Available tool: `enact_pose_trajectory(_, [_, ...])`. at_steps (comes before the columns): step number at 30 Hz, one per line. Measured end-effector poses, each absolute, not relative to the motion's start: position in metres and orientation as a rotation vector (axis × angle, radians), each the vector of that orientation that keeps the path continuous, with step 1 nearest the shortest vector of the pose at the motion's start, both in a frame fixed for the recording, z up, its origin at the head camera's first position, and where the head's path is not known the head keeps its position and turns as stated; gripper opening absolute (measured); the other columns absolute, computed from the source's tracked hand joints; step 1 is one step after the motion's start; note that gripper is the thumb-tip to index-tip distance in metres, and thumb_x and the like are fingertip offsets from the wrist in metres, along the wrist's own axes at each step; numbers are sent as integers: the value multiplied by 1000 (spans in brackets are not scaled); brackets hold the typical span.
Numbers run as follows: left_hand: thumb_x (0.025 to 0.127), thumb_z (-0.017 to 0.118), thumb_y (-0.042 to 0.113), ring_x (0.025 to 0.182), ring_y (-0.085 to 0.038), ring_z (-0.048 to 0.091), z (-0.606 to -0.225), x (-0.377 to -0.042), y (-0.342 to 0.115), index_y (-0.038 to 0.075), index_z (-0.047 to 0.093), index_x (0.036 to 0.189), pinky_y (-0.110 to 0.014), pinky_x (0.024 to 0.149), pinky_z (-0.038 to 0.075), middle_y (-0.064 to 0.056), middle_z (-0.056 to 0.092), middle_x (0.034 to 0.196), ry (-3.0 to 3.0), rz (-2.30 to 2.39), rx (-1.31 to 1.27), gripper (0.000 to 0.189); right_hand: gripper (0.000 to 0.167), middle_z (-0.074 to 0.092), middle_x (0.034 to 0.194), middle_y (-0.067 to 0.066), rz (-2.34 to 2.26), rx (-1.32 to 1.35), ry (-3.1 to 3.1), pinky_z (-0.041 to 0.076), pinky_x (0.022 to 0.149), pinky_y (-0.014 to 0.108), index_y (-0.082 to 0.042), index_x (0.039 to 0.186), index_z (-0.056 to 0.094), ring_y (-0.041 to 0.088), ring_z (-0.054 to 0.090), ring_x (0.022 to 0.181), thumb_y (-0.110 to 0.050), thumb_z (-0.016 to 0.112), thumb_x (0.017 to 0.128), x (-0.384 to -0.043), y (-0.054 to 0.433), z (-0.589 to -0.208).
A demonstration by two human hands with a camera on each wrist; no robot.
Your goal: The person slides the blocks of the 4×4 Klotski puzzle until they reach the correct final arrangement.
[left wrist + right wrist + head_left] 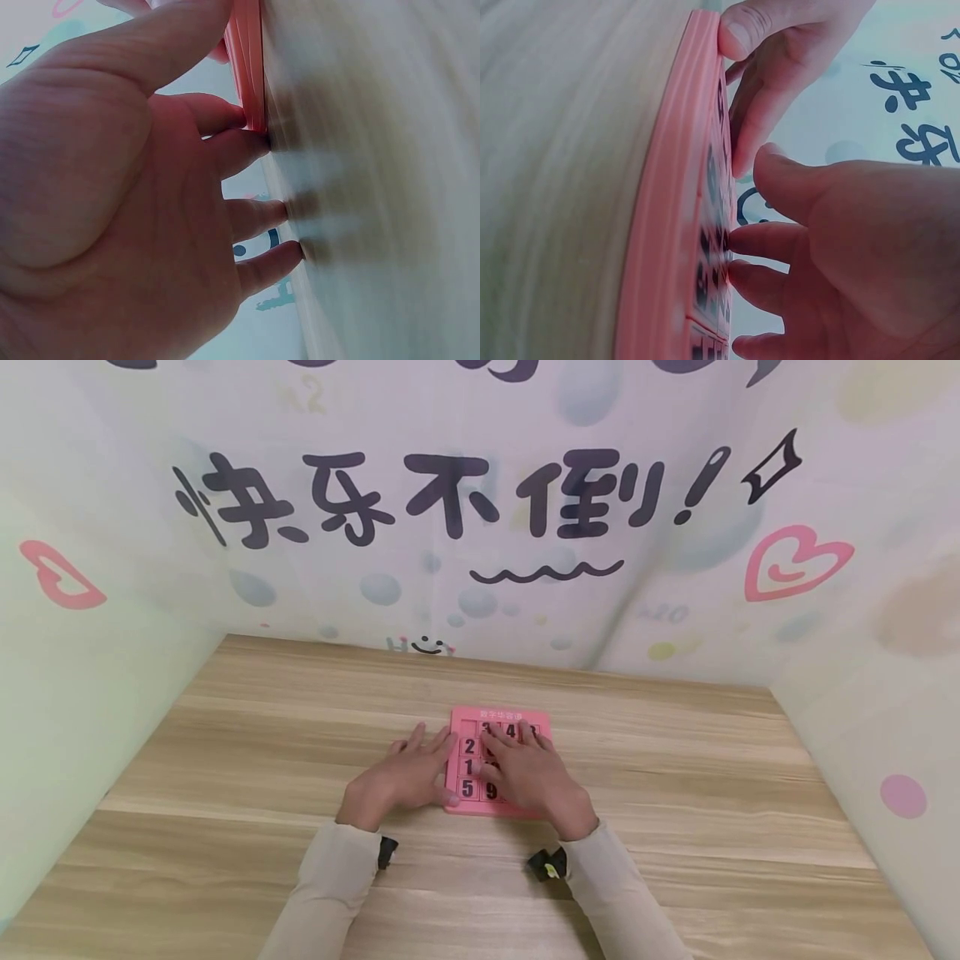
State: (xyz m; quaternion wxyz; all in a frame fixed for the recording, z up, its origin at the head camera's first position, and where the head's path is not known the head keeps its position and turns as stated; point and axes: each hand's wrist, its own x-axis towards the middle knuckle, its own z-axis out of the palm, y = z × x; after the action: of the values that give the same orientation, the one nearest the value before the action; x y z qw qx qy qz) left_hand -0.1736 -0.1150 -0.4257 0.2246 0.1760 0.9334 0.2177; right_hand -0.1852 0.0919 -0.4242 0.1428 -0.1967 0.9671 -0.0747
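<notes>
A pink sliding number puzzle [480, 808] lies flat on the wooden table, its black-numbered tiles in rows. My left hand [408, 775] rests along its left side, thumb on the near left corner. In the left wrist view, the index and middle fingertips meet the puzzle's pink edge [251, 67], while the other two fingertips reach the table. Over the tiles, my right hand [536, 774] has its fingers spread; in the right wrist view its fingertips [744, 274] touch the tile faces. A vacant slot [468, 727] shows at the far left corner. The right hand hides several tiles.
Wood-grain table [247, 777] surrounds the puzzle. A printed white cloth [435, 602] with dark lettering hangs behind the far edge, with pale walls at both sides. Dark wrist devices [547, 865] sit at the light sleeves [622, 885].
</notes>
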Motion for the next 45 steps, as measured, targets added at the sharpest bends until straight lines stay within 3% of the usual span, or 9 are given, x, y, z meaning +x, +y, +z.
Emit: enact_pose_trajectory(45, [97, 75, 35, 163, -44, 1, -427, -173, -115, 5, 24, 167, -63, 131, 11, -13, 18, 176, 2578, 597, 480, 91, 65, 31, 172, 6, -257, -578, 2758, 23, 127, 66, -19, 163, 39, 47, 20, 160, -51, 48, 108, -188, 99, -422])
